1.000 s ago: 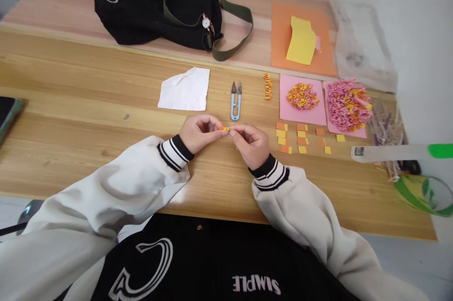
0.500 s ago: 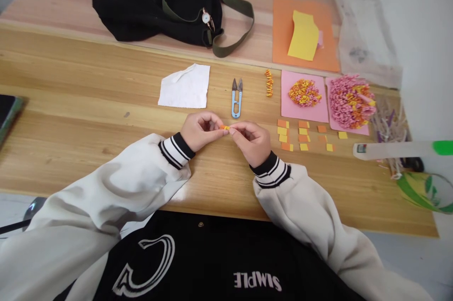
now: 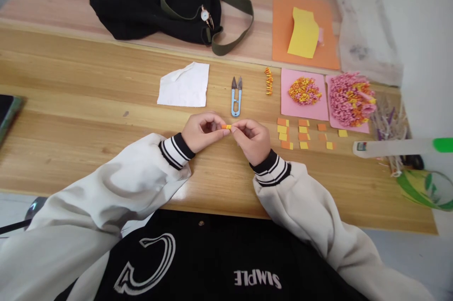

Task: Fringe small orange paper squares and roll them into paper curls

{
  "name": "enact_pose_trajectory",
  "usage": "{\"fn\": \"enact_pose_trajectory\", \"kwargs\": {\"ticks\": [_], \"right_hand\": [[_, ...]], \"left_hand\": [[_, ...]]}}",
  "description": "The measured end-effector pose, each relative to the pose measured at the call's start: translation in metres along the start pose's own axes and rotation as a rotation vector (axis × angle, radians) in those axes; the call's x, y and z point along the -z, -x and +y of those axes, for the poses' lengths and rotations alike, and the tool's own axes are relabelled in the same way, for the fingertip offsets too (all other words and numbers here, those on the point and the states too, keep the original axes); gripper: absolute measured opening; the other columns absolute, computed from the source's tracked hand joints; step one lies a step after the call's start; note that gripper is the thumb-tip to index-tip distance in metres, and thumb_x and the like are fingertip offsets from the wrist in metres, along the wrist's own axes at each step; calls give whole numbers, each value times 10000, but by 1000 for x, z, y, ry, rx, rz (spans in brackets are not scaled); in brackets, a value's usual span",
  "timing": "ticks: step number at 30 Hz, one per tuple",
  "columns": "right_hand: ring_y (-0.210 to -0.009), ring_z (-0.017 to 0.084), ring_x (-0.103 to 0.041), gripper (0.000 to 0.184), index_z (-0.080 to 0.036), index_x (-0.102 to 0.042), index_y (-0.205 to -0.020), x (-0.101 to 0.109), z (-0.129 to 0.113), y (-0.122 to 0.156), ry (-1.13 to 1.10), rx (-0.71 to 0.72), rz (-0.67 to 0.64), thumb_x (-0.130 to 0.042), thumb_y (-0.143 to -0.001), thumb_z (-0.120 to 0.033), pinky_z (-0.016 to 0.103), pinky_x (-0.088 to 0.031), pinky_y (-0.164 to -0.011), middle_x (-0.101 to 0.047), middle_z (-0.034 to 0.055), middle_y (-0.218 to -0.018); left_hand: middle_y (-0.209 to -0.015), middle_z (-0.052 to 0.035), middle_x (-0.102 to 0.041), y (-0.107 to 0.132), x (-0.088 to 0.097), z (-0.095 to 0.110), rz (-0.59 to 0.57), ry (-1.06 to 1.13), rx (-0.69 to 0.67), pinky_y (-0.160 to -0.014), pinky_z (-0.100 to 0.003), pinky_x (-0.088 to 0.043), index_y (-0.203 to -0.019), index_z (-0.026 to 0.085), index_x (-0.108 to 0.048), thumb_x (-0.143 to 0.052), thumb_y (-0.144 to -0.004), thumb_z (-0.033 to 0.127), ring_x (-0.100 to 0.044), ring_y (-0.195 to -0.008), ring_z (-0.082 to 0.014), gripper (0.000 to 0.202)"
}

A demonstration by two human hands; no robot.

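Note:
My left hand (image 3: 202, 131) and my right hand (image 3: 253, 139) meet over the wooden table (image 3: 88, 98), both pinching one small orange and yellow paper piece (image 3: 226, 127) between their fingertips. Blue thread snips (image 3: 236, 97) lie just beyond the hands. Several small orange and yellow paper squares (image 3: 300, 133) are laid out to the right of my right hand. Beyond them, a pink sheet (image 3: 320, 107) bears a heap of folded orange and yellow pieces (image 3: 304, 91).
A white paper scrap (image 3: 184, 86) lies left of the snips. A black bag (image 3: 155, 1) sits at the back, orange and yellow sheets (image 3: 304, 32) at back right. A pink folded-piece pile (image 3: 350, 99), a glue bottle (image 3: 399, 147) and a green tape roll (image 3: 424, 190) are at right.
My hands keep pinching the small paper piece and shift only slightly. The view has drifted a little.

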State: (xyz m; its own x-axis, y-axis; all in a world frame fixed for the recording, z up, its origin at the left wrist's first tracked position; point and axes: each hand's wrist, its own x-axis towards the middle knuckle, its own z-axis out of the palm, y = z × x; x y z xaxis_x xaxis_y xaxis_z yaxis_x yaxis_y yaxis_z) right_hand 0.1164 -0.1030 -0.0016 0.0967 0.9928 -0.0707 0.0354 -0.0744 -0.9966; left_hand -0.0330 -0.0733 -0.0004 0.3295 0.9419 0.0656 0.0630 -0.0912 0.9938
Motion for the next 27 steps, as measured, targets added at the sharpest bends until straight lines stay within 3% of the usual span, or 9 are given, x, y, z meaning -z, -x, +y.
{"fn": "enact_pose_trajectory", "kwargs": {"ticks": [27], "right_hand": [[-448,63,-444,98,-166,-611,-651,0,-1,0,-19,-22,11,-637,-649,-261,226,-395,-469,-532,-38,-516]], "left_hand": [[-564,-3,-566,0,2,-3,27,-102,-70,-483,-206,-362,-632,125,-643,-689,-680,288,-447,-502,-68,176]]}}
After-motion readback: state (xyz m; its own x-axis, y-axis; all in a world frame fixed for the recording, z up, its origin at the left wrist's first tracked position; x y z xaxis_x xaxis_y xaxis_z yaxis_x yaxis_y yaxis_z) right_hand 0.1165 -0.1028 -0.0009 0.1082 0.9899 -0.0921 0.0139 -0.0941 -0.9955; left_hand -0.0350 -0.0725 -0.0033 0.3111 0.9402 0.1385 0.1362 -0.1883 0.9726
